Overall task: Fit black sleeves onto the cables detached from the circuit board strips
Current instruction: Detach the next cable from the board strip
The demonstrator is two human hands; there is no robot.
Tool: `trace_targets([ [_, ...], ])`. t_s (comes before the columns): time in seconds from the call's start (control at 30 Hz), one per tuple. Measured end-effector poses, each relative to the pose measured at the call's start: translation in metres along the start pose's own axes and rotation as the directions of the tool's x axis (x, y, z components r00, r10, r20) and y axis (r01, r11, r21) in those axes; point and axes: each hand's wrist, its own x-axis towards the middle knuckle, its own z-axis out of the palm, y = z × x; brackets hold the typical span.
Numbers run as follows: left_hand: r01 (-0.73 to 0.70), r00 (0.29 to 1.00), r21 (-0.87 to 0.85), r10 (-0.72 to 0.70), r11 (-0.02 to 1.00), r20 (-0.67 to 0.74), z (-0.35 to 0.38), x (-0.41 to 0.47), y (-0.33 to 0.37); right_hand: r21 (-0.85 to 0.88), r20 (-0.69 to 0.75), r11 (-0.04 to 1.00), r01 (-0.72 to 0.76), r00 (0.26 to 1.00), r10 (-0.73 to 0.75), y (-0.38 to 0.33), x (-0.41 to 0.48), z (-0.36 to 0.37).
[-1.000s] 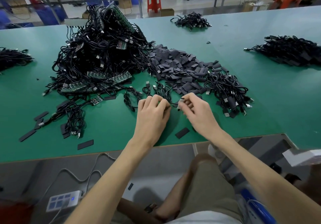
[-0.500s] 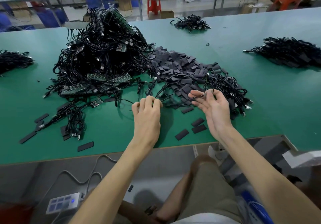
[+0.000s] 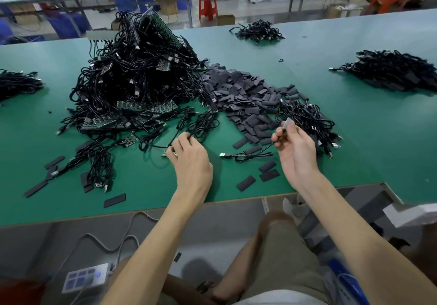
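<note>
The right hand point(image 3: 295, 149) is raised just above the green surface point(image 3: 142, 186), its grip pinching one end of a thin black cable point(image 3: 254, 155) between thumb and fingertips. A short greyish piece point(image 3: 287, 123) stands up out of that pinch, probably a sleeve over the cable's end, though I cannot tell how far on it sits. The rest of the cable trails down to the surface and ends in a plug point(image 3: 222, 155) lying between the two hands.

The left hand point(image 3: 190, 160) is low at the surface with fingers curled, its grip clenched on a small board piece point(image 3: 170, 151) whose lead runs toward the big tangle of cables and circuit board strips point(image 3: 132, 87). Behind the hands spreads the heap of black sleeves point(image 3: 241, 96), a few loose sleeves point(image 3: 246, 182) lie near the front edge, and a bundle of cables point(image 3: 307, 117) sits just beyond the right hand.

This looks like the changeover between pieces: one cable is sleeved or nearly so, and the next is being picked up. The next move calls for setting the held cable aside with the bundle, freeing the left hand's cable from its board piece without dragging the tangle, then picking one sleeve and lining its open mouth up with the bare end
</note>
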Motion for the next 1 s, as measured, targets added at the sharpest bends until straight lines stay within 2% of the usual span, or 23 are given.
trace_targets([
  [0.2,-0.123,0.982,-0.189,0.092,0.974,-0.166,-0.004,-0.002,0.005,-0.097,0.047,0.995,0.002,0.999,0.002,0.001,0.000,0.003],
  [0.33,-0.347,0.936,-0.283,0.310,0.894,-0.169,-0.006,0.005,0.012,-0.176,0.102,0.984,0.041,0.995,-0.023,0.003,-0.002,0.003],
  [0.43,-0.384,0.923,-0.263,0.378,0.885,-0.077,-0.003,0.018,0.022,-0.236,0.137,0.969,0.077,0.990,-0.045,0.004,-0.002,0.003],
  [0.57,-0.364,0.915,-0.239,0.393,0.900,0.087,0.000,0.035,0.041,-0.291,0.160,0.951,0.103,0.985,-0.058,0.006,-0.003,0.005],
  [0.67,-0.361,0.919,-0.224,0.386,0.905,0.078,-0.001,0.040,0.048,-0.286,0.148,0.953,0.094,0.987,-0.053,0.007,-0.003,0.005],
  [0.87,-0.460,0.887,-0.067,0.462,0.886,0.016,-0.002,0.034,0.047,-0.267,0.166,0.960,0.083,0.985,-0.039,0.006,-0.003,0.005],
  [0.93,-0.414,0.909,-0.202,0.416,0.888,-0.031,-0.002,0.031,0.043,-0.278,0.174,0.957,0.088,0.984,-0.040,0.006,-0.004,0.005],
  [1.0,-0.278,0.954,-0.494,0.295,0.823,-0.046,-0.004,0.028,0.040,-0.300,0.179,0.949,0.101,0.983,-0.048,0.005,-0.004,0.005],
])
